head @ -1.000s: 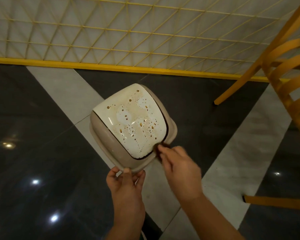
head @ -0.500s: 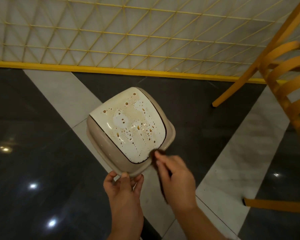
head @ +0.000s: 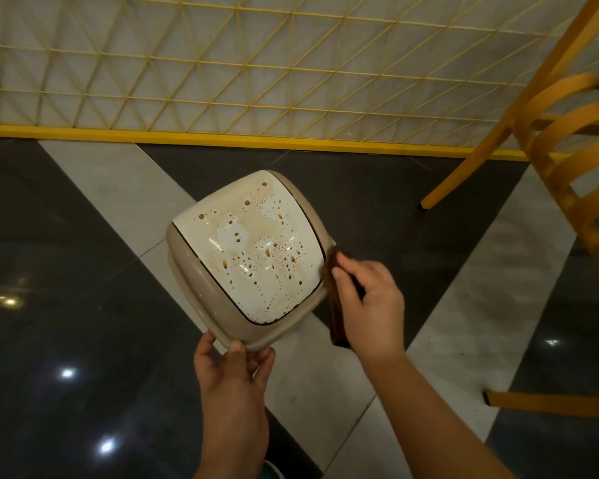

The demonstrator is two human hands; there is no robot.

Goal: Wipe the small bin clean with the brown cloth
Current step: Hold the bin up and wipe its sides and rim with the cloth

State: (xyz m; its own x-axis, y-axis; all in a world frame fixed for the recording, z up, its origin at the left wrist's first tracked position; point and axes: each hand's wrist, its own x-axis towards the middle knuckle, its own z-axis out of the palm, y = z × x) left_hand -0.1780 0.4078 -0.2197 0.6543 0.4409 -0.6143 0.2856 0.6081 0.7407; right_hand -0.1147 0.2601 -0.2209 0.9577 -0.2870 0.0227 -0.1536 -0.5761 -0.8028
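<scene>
The small bin point(head: 191, 267) is beige with a cream swing lid point(head: 253, 247), and the lid is spattered with brown drops and streaks. It is held up above the floor, tilted toward me. My left hand point(head: 232, 371) grips its near rim from below. My right hand point(head: 367, 302) holds the brown cloth point(head: 336, 305) against the bin's right edge; most of the cloth hangs down behind my fingers.
Below is a glossy floor point(head: 66, 305) of dark tiles crossed by pale stripes. A yellow lattice screen point(head: 256, 63) with a yellow base rail stands behind. A yellow wooden chair point(head: 564, 160) rises at the right, with one of its bars point(head: 550, 404) low on the right.
My right hand has carried the cloth from the lid's near corner up along the bin's right edge. The bin sits slightly more rotated in my left hand.
</scene>
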